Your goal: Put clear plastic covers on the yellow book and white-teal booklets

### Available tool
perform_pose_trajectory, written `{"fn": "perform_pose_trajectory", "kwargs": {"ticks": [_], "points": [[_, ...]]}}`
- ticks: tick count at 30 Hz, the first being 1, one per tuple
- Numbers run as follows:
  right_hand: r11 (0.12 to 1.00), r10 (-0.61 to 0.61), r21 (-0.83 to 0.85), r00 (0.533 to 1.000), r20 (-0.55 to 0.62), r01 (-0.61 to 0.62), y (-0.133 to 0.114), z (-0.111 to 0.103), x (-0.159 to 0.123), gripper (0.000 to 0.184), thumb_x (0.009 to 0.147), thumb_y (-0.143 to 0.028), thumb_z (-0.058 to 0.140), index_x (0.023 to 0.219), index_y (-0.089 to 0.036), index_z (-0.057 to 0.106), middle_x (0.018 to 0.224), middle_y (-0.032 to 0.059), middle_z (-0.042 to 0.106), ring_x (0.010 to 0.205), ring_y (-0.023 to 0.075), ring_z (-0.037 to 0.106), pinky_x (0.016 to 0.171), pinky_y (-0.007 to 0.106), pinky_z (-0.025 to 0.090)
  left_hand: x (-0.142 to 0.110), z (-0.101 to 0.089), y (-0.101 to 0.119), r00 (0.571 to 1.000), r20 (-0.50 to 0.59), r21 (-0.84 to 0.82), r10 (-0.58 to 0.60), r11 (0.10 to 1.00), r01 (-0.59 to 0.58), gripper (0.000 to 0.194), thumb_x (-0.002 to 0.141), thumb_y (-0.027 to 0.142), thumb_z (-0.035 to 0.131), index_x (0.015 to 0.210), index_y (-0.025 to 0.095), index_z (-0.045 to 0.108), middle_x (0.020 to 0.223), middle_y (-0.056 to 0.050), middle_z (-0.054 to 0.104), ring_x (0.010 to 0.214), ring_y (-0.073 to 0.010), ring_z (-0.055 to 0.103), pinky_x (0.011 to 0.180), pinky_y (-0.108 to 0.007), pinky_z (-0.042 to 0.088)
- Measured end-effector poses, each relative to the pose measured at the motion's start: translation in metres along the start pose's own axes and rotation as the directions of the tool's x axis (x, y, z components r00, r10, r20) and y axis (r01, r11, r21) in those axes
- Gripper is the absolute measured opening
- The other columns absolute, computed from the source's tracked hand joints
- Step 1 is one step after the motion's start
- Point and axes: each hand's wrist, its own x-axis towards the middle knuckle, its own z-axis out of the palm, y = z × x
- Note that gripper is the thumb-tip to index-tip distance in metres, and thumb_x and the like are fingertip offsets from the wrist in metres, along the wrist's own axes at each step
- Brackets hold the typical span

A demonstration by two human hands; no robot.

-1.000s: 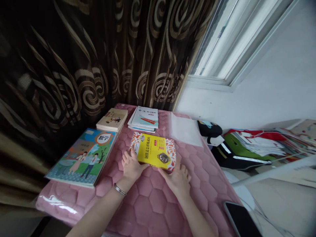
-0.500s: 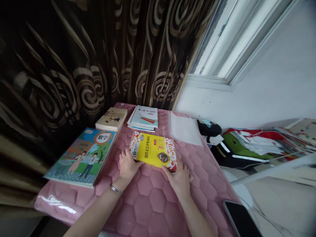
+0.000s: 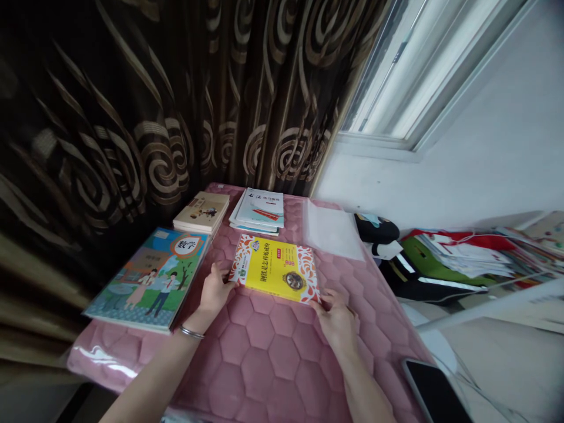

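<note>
A yellow book with red-and-white patterned ends lies flat on the pink quilted table cover, which has a clear plastic sheet on it. My left hand is at the book's near left corner, its thumb and bent fingers closed on the edge. At the near right corner my right hand grips likewise, thumb in front and fingers by the short side. Both hands' fingertips are partly hidden. Left of the book rests a pile of textbooks, with a blue-green maths textbook on top.
Behind the maths textbook sits a stack of beige books. Several thin white-and-blue booklets lie at the back, beside a white translucent sheet. A phone lies at the near right edge. A dark curtain hangs behind the table.
Both hands have slid outward from the book's near edge to its two near corners. The book has stayed in nearly the same place.
</note>
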Motion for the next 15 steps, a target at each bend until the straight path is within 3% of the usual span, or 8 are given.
{"fn": "perform_pose_trajectory", "kwargs": {"ticks": [8, 12, 15], "points": [[1.000, 0.013, -0.025, 1.000, 0.029, -0.012, 0.010, 0.000, 0.004, 0.044, 0.075, -0.051, 0.054, 0.105, -0.020, 0.062, 0.100, 0.0093, 0.073, 0.097, 0.0286, 0.067, 0.093, 0.045, 0.043, 0.000, -0.004, -0.003, 1.000, 0.004, 0.014, 0.004, 1.000, -0.004, 0.047, 0.067, 0.007, 0.076, 0.106, 0.020, 0.052, 0.100, -0.008, 0.077, 0.097, -0.0247, 0.072, 0.085, -0.035, 0.058], [0.998, 0.032, -0.053, 0.995, 0.093, -0.027, 0.017, -0.005, 0.009, 0.043, 0.074, -0.050, 0.058, 0.107, -0.023, 0.062, 0.103, 0.0076, 0.073, 0.096, 0.0281, 0.068, 0.085, 0.043, 0.048, 0.000, -0.004, -0.004, 1.000, -0.013, -0.010, 0.018, 1.000, -0.018, 0.047, 0.066, 0.006, 0.076, 0.105, 0.019, 0.053, 0.100, -0.009, 0.077, 0.096, -0.0243, 0.073, 0.086, -0.036, 0.057], [0.994, -0.039, -0.098, 0.991, 0.125, 0.051, 0.017, -0.011, 0.019, 0.041, 0.074, -0.052, 0.061, 0.105, -0.025, 0.065, 0.105, 0.0058, 0.072, 0.093, 0.0267, 0.067, 0.078, 0.040, 0.050, -0.001, -0.003, -0.006, 1.000, -0.012, -0.041, 0.022, 0.999, -0.023, 0.048, 0.066, 0.005, 0.075, 0.106, 0.020, 0.053, 0.099, -0.007, 0.077, 0.095, -0.0236, 0.073, 0.086, -0.036, 0.058]]}}
